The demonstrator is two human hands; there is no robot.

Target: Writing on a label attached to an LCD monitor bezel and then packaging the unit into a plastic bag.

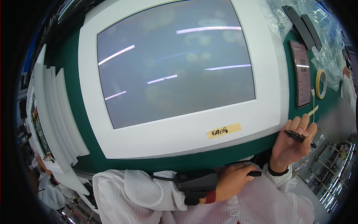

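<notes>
My right hand (291, 147) is beside the near right corner of a large white-framed display panel (179, 67). Its fingers are curled round a black marker pen (296, 136). Just past the fingertips, a short strip of yellow tape (313, 111) shows. Close to my body, my left hand (231, 182) is closed on a small black cylinder (254, 173) that looks like a pen cap. A yellow tape label (224, 130) with handwriting is stuck on the panel's near frame. The panel lies screen up on white foam.
A phone (300, 74) lies right of the panel, with a white cable (313, 95) and a tape roll (321, 84). Behind are clear plastic wrap (328, 44) and black strips (299, 28). White boards (56, 115) stand at left on the green tabletop (123, 162).
</notes>
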